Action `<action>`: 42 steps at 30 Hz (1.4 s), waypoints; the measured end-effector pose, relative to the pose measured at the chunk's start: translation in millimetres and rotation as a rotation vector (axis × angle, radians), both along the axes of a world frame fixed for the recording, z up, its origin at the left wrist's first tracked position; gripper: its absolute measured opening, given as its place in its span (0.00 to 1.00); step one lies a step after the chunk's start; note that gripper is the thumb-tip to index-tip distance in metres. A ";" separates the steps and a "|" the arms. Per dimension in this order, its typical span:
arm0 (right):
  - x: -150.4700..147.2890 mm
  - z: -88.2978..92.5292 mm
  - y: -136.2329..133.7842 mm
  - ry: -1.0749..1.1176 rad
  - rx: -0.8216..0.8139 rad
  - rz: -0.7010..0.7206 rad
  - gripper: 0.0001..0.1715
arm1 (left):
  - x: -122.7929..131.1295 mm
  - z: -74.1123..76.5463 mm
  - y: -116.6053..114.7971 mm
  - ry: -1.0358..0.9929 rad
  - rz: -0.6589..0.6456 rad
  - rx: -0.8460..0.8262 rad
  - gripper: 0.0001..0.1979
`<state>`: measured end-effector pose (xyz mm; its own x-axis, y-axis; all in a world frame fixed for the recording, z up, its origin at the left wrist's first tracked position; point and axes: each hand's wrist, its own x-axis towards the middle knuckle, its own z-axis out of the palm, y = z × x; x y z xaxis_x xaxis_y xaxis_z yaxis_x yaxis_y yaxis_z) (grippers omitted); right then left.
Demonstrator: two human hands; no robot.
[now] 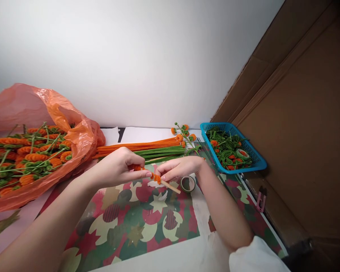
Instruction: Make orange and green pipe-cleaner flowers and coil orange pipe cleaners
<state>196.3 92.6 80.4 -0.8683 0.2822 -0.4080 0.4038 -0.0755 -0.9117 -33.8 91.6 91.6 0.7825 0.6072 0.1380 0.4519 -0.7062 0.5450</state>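
Note:
An orange pipe cleaner (156, 178) is wound in a coil round a thin wooden stick (171, 187), whose bare end points down to the right. My left hand (120, 168) grips the coiled part between thumb and bent fingers. The fingers of my right hand (181, 166) are bent in at the coil's right end, with the thumb against it; what they pinch is partly hidden. Just right of the stick's tip lies a roll of tape (188, 190). Behind my hands stretch bundles of orange pipe cleaners (141, 144) and green pipe cleaners (161, 152).
An orange plastic bag (85, 132) full of orange and green pipe-cleaner flowers stands left. A blue basket (257, 166) holds green and orange pieces. Nearby are a flower sprig (184, 132) and pink snips (261, 200). Cardboard (294, 132) walls the right side; patterned paper (124, 234) covers the table.

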 end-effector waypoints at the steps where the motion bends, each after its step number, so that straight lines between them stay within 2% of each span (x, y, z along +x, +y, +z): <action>1: -1.1 -4.3 1.2 0.017 -0.107 0.002 0.09 | -0.2 0.8 -0.6 0.000 -0.007 0.004 0.23; 3: -3.8 -12.0 2.7 0.069 -0.243 0.001 0.16 | -1.1 2.7 -1.5 -0.003 -0.020 0.012 0.22; 5: -6.1 -17.9 3.4 0.112 -0.254 0.013 0.22 | -2.3 4.2 -1.9 -0.003 -0.020 0.025 0.22; 10: -6.2 -25.2 6.0 0.058 -0.048 0.033 0.25 | -1.9 3.6 -1.5 0.070 0.008 0.119 0.23; 16: -5.7 -20.6 6.4 -0.052 0.319 -0.026 0.24 | 3.0 -1.4 -1.7 0.165 0.062 0.250 0.22; 22: -11.5 -12.7 -0.5 -0.158 0.556 -0.162 0.22 | 4.0 -8.7 0.1 0.142 0.137 0.351 0.23; 28: -15.4 -7.5 -7.2 -0.195 0.667 -0.372 0.15 | 2.6 -10.0 -0.3 0.082 0.243 0.438 0.24; 32: -9.5 -1.2 -6.8 -0.216 0.649 -0.372 0.14 | 5.0 -12.0 -1.6 0.064 0.265 0.494 0.23; 39: 10.2 12.2 -1.0 -0.115 0.393 -0.246 0.16 | 6.7 -13.2 -1.7 0.022 0.232 0.607 0.23; 42: 11.5 13.6 -0.1 -0.039 0.366 -0.226 0.17 | 6.6 -12.0 -1.8 0.010 0.259 0.627 0.22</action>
